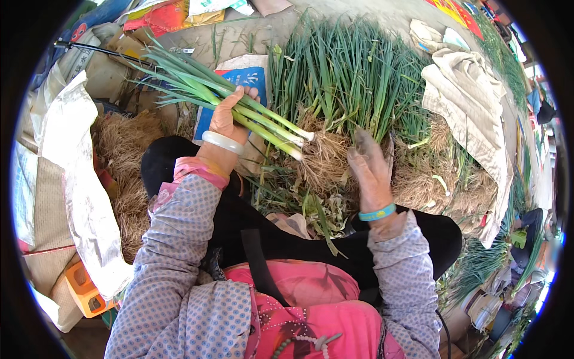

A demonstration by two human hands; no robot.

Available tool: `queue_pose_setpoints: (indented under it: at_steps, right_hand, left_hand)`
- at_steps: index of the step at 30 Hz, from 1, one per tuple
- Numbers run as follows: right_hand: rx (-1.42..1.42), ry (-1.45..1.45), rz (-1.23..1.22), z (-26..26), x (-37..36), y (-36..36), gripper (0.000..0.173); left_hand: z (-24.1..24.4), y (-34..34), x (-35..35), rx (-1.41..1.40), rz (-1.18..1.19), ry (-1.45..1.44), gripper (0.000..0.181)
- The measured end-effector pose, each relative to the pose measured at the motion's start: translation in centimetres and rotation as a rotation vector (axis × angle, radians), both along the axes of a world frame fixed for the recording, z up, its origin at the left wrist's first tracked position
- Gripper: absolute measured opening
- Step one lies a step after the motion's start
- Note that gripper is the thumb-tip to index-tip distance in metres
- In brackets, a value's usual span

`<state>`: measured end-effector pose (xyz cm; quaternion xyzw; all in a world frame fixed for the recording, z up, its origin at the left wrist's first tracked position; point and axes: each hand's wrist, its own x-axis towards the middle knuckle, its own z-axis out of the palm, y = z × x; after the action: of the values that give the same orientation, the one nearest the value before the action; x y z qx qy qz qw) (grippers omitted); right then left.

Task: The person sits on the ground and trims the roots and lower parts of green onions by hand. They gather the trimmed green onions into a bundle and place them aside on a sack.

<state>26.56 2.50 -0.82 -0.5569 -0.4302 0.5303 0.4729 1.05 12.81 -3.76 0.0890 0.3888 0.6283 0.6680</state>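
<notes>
My left hand is closed around a small bunch of green onions. Their green leaves point to the upper left, and the white stem ends and tangled brown roots hang to the right. Just right of those roots is my right hand, its fingers blurred and apart; I see nothing held in it. Beyond both hands lies a large heap of green onions, leaves pointing away from me. Loose leaf scraps lie in front of my crossed legs.
A white woven sack with root clumps beside it is at left, above an orange plastic crate. Beige cloth partly covers onions at right. A blue printed sack lies beneath the bunch. Another person sits at far right.
</notes>
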Motion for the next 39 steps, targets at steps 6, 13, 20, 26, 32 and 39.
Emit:
queue_pose_setpoints:
  at_steps: [6,13,20,26,32,39]
  right_hand:
    - [0.024,0.25,-0.072,-4.5,-5.0,-1.8,0.048]
    - [-0.261,0.784,-0.302,-1.2,-6.3,-0.3,0.04]
    - [-0.213,0.863,-0.344,-5.8,-5.7,-0.9,0.029]
    - [0.065,0.345,-0.139,-4.7,-4.6,-0.9,0.025]
    - [-0.468,0.499,-0.06,-10.1,-0.2,3.3,0.029]
    - [-0.651,-0.835,-0.521,-18.1,7.2,4.4,0.04]
  left_hand:
    - [1.5,-0.9,1.9,0.128,-0.094,-0.096,0.012]
    - [2.6,-0.9,2.0,0.243,-0.176,0.025,0.019]
    - [3.6,-1.8,1.7,0.267,-0.182,-0.031,0.032]
    - [5.0,-1.5,1.3,0.421,-0.346,-0.175,0.033]
    - [4.6,-0.3,-0.4,0.275,-0.127,0.066,0.041]
    - [5.1,0.1,-1.5,0.132,-0.054,0.169,0.037]
